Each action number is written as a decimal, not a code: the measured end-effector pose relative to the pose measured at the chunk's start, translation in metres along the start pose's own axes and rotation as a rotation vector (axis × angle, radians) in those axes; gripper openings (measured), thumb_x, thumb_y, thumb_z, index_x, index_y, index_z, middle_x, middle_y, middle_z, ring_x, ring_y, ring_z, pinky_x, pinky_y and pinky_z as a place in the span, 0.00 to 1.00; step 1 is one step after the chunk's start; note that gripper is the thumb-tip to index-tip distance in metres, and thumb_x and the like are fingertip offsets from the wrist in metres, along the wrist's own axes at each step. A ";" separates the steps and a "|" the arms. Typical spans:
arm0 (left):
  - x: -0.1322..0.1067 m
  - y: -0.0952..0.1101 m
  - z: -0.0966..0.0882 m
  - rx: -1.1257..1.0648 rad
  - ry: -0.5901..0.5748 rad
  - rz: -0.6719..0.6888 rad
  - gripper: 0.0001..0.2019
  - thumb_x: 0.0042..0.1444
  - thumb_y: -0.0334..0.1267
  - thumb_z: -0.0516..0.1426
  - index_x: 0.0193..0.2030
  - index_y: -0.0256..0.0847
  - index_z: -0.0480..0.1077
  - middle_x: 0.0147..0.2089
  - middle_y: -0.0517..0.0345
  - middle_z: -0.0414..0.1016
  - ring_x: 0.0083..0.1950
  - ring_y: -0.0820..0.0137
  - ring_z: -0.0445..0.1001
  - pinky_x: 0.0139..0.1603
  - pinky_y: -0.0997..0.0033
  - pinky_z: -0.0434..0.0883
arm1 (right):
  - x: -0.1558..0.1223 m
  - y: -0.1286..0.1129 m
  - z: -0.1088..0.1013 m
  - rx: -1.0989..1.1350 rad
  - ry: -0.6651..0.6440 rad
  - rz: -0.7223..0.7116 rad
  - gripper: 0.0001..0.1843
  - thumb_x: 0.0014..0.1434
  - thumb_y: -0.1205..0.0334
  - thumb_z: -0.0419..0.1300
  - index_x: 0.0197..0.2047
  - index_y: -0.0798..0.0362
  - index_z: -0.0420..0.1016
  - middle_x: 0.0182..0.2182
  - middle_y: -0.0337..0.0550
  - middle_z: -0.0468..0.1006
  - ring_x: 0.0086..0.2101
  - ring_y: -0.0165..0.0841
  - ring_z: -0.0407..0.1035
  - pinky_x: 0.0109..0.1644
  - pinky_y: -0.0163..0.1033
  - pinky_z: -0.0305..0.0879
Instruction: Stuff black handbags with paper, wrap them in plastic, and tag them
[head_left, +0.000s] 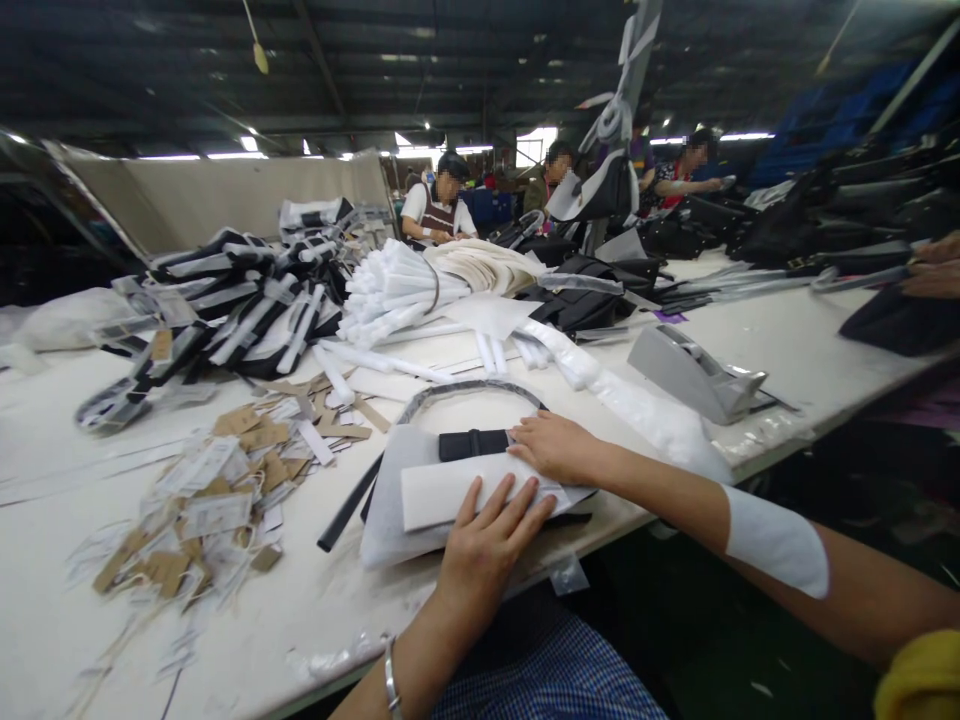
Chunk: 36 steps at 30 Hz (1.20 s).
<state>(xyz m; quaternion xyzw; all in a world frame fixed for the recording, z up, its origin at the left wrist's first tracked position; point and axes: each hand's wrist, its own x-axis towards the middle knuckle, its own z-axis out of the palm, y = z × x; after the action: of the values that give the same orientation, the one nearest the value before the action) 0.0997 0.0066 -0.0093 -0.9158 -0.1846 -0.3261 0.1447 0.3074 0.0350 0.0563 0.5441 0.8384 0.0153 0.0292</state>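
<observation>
My left hand [484, 535] lies flat with fingers spread on a folded white wrapping sheet [442, 492] at the table's near edge. My right hand [553, 447] rests palm down on the same sheet, fingers flat, beside a black strap piece [472, 443] that shows above the fold. A thin black handle loop [469, 391] arcs behind the bundle. A black strap [349, 508] sticks out to the left. Neither hand grips anything.
A heap of paper tags [217, 490] covers the table to the left. Behind lie wrapped black-and-white bags [240, 310], a bundle of white rolls [397, 290], a grey tape dispenser [694, 375] and black bags [825, 220]. Several people work at the far end.
</observation>
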 end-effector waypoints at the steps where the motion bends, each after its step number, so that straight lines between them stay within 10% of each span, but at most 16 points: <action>1: 0.000 0.000 0.000 0.000 -0.008 0.000 0.19 0.71 0.39 0.45 0.65 0.54 0.64 0.67 0.72 0.65 0.66 0.69 0.67 0.75 0.56 0.44 | -0.001 0.000 0.000 -0.030 -0.021 0.007 0.16 0.71 0.61 0.50 0.48 0.56 0.79 0.47 0.54 0.80 0.52 0.44 0.71 0.58 0.51 0.60; 12: 0.001 0.000 -0.001 -0.003 -0.004 0.015 0.19 0.71 0.39 0.45 0.64 0.53 0.65 0.67 0.70 0.66 0.66 0.69 0.66 0.75 0.56 0.47 | -0.015 0.025 0.002 0.235 0.103 -0.115 0.17 0.71 0.60 0.48 0.46 0.53 0.79 0.50 0.48 0.80 0.56 0.41 0.70 0.60 0.51 0.60; 20: 0.000 0.002 -0.007 -0.052 -0.109 -0.017 0.20 0.70 0.37 0.46 0.67 0.53 0.61 0.68 0.66 0.64 0.67 0.66 0.65 0.71 0.54 0.55 | -0.123 -0.017 0.016 0.375 0.802 -0.080 0.18 0.66 0.63 0.60 0.59 0.48 0.72 0.51 0.46 0.80 0.54 0.36 0.72 0.58 0.43 0.70; 28: 0.002 0.002 -0.012 -0.055 -0.175 -0.001 0.23 0.67 0.36 0.52 0.68 0.50 0.60 0.68 0.60 0.64 0.68 0.63 0.64 0.70 0.54 0.57 | -0.141 -0.054 0.090 0.107 0.644 -0.231 0.20 0.66 0.72 0.57 0.60 0.52 0.71 0.53 0.47 0.79 0.56 0.39 0.70 0.60 0.51 0.69; 36: -0.001 0.006 -0.011 -0.020 -0.181 -0.016 0.23 0.69 0.35 0.50 0.68 0.52 0.59 0.69 0.63 0.63 0.69 0.65 0.64 0.70 0.54 0.57 | -0.130 -0.085 0.087 0.309 0.832 -0.135 0.16 0.64 0.75 0.53 0.48 0.54 0.79 0.43 0.47 0.84 0.44 0.35 0.78 0.54 0.45 0.75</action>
<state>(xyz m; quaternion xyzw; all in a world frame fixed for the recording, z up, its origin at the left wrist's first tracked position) 0.0960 -0.0033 -0.0024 -0.9414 -0.2010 -0.2449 0.1156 0.2886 -0.1186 -0.0312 0.4336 0.8048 0.1055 -0.3913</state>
